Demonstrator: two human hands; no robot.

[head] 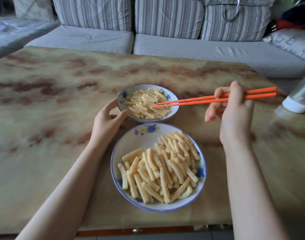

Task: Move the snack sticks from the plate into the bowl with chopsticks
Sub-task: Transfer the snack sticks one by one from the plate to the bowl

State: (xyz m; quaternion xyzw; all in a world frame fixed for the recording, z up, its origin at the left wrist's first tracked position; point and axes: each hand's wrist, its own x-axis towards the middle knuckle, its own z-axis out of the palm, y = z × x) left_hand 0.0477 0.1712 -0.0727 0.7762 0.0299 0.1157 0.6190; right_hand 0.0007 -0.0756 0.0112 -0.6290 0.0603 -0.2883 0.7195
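My left hand (108,118) is curled round the left rim of the smaller far dish (144,85), thumb touching the edge. That dish has a flat layer of snack sticks (144,104), and the bigger near dish (141,141) just in front of it holds a fuller pile (162,170). The orange chopsticks (217,99) have their tips nearly together over the far dish's sticks, and I can't tell if they've got one. My right hand (234,111) pinches them near the back. There's a white-bottomed bottle (297,99) at the table (44,101) edge.

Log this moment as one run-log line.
left hand: holds far dish rim | right hand: grips orange chopsticks | chopstick tips: among far dish's snack sticks | near dish: also filled
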